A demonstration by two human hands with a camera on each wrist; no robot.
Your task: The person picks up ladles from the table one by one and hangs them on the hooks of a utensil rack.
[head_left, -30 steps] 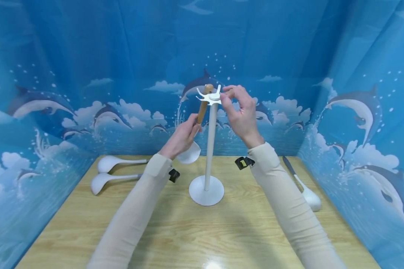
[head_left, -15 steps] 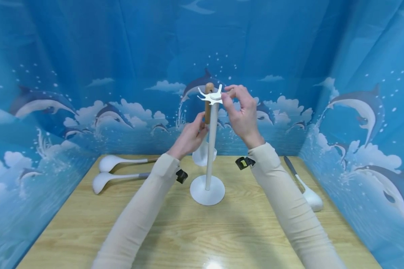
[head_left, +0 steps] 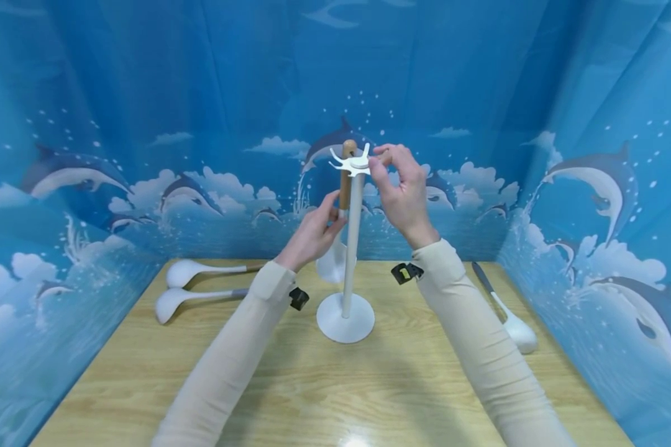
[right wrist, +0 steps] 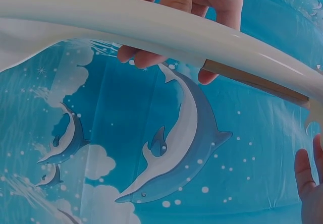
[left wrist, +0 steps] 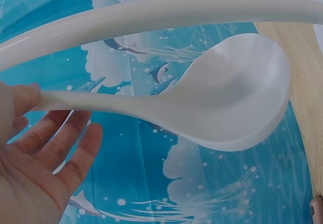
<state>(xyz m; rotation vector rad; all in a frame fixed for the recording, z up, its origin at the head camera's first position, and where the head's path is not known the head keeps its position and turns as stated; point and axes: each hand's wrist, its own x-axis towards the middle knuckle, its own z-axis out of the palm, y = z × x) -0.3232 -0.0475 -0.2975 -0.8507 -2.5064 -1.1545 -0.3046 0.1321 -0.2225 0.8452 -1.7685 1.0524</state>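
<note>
A white ladle with a wooden handle hangs upright, bowl down, just left of and partly behind the pole of a white utensil stand. My left hand pinches it where the handle meets the white shaft. The handle's rounded end shows a hole and rises above the stand's hooked top, close behind the hooks. Whether a hook passes through the hole cannot be told. At the right side of that top, my right hand pinches a hook with thumb and fingers, which partly cover it.
On the wooden table, a white ladle and another with a grey handle lie at the left. A third, dark-handled ladle lies at the right. The stand's round base is mid-table. Dolphin-print curtains enclose the back and sides.
My left hand has moved right with the ladle, whose handle has swung from tilted to nearly vertical beside the pole, then dropped slightly. The right hand keeps its grip on the stand's top.
</note>
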